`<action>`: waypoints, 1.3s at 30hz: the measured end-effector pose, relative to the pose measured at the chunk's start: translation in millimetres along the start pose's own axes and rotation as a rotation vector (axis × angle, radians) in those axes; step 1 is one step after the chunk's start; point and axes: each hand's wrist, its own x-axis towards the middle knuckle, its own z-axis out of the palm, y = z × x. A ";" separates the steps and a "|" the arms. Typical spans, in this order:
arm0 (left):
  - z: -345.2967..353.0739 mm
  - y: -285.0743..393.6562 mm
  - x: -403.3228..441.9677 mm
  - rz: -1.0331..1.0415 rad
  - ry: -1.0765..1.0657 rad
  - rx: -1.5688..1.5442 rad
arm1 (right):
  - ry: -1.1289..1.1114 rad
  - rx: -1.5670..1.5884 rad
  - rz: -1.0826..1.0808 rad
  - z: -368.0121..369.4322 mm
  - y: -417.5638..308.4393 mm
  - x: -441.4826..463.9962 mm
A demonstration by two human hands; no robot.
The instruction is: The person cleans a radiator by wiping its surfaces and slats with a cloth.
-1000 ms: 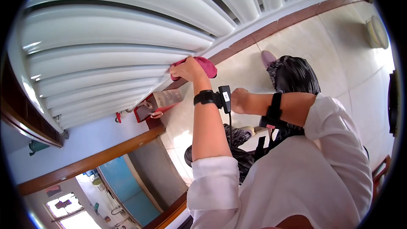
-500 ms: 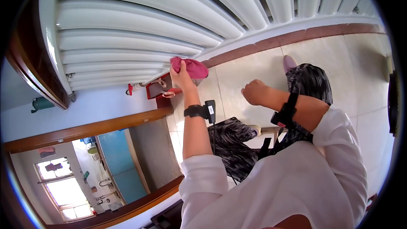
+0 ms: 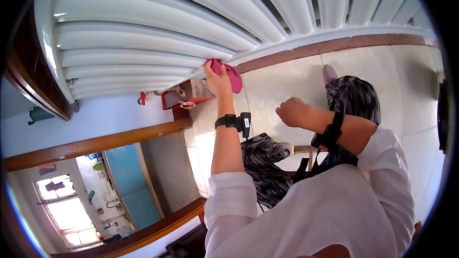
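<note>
A crumpled dark pink cloth [image 3: 234, 77] is in my left hand [image 3: 218, 81], whose fingers are closed around it. That hand is up against the lower edge of a white radiator [image 3: 119, 10] with wide tubes, and part of the cloth hangs free on the floor side. My right hand [image 3: 292, 112] is curled into a fist above the tiled floor, over the gap between my legs, and nothing shows in it. Black straps with small devices circle both forearms.
Below the radiator's end stands a red box or bag [image 3: 193, 100] with pale pink handles. A wooden door frame [image 3: 100, 141] opens onto another room at lower left. My knee [image 3: 355, 96] in patterned trousers is on the right, with a stool [image 3: 304, 149] beneath me.
My left hand has moved slightly right and up in the view with the cloth, along the radiator's edge. The whole view has shifted a little; my right hand remains a fist.
</note>
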 end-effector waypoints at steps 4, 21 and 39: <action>-14.9 7.4 -3.7 -0.015 -0.154 0.109 | 0.017 -0.025 0.020 -0.3 3.9 -1.6; -3.0 32.9 -20.2 0.149 -0.137 0.357 | -0.050 0.027 0.048 -11.7 -0.2 2.8; 11.1 54.4 -50.9 0.390 -0.068 0.274 | 0.208 0.068 -0.004 -2.6 13.5 -3.8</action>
